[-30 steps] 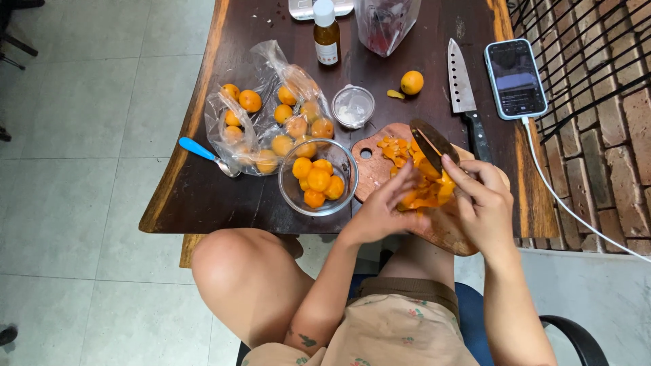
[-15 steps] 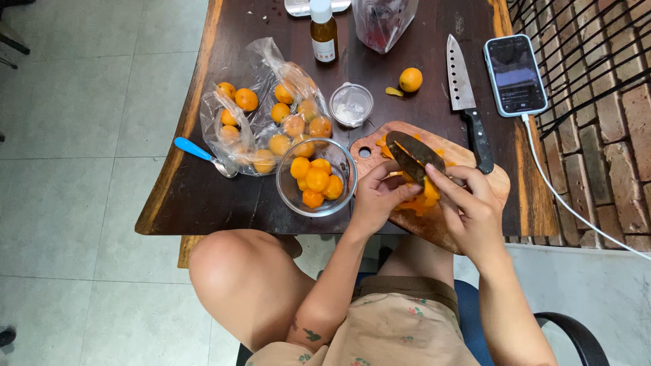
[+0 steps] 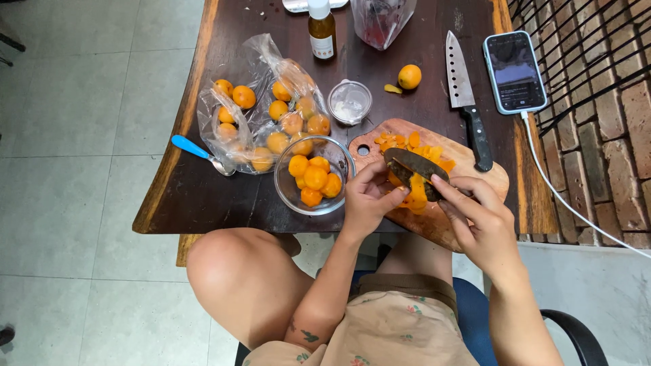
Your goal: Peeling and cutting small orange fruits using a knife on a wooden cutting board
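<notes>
We are mid-cut: our right hand (image 3: 485, 227) has its fingers closed round a dark-bladed knife (image 3: 415, 167), and our left hand (image 3: 369, 200) pinches an orange fruit piece (image 3: 416, 193) above the wooden cutting board (image 3: 475, 179) at the worktop's 5 o'clock. The blade's long axis runs 10 to 4 o'clock, tip at 10. Next calls for a controlled slice clear of fingertips.

Domestic setting, likely a home patio or kitchen corner: dark wooden table (image 3: 224, 196) on pale floor tiles (image 3: 81, 135), brick wall (image 3: 610, 135) along its right edge, cutting board (image 3: 475, 176), kitchen knife (image 3: 464, 95) and charging phone (image 3: 514, 71) present.
</notes>
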